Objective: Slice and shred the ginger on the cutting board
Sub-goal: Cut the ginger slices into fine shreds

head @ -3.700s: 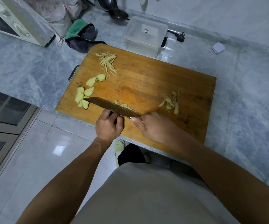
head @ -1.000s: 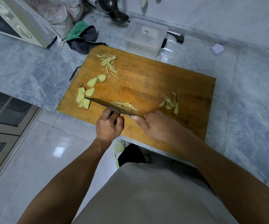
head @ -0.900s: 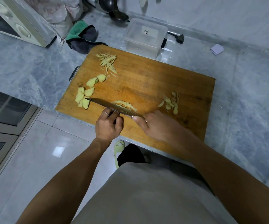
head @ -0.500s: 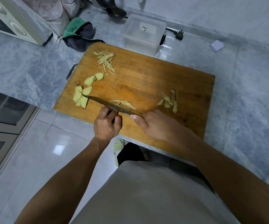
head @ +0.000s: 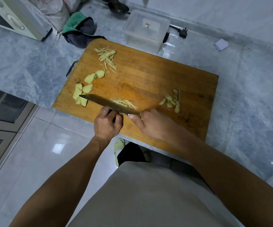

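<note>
Head view: ginger shreds point(head: 124, 102) lie just beyond knife point(head: 109, 104) grip.

We see both bare forearms reaching forward and converging. The left hand point(head: 107, 124) is seen from the back, knuckles up, its fingers point(head: 109, 112) curled downward with the tips tucked out of view; a ring sits on one finger. What the tips hold we cannot tell. The right hand point(head: 153, 124) lies just right of the left fingers, its wrist angled inward, fingers wrapped around a handle and the thumb extended forward along it, nail visible. The two hands are close but apart.
</note>
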The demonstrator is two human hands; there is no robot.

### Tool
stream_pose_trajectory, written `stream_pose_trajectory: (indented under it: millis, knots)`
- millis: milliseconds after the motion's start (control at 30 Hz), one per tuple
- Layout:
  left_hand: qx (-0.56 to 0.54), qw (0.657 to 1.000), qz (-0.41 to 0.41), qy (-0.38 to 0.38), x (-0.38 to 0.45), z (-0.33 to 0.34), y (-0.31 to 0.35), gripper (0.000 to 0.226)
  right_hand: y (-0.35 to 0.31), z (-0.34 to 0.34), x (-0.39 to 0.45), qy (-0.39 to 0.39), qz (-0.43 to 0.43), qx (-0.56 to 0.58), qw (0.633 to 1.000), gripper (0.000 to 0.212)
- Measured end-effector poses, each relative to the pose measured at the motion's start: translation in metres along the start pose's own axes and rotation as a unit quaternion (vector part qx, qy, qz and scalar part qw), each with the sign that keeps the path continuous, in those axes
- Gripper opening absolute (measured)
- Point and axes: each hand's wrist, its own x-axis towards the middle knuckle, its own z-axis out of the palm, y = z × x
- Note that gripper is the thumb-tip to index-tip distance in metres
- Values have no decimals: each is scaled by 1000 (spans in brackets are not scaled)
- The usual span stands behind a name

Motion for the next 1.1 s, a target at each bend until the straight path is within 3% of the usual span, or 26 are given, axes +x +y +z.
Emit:
stream_pose_trajectory:
  millis: [167,967,1100]
  knots:
    - [50,998,10,-26,-3,8,-7,20,1,7,-2,19,-5,-6,1000,65]
    - [30,999,33,9,-2,8,-6,17,-2,-5,0,-4,-12,-21,1000,55]
    - [-51,998,-41,20,2,-7,8,17,-1,1,0,-13,6,13,1000,60]
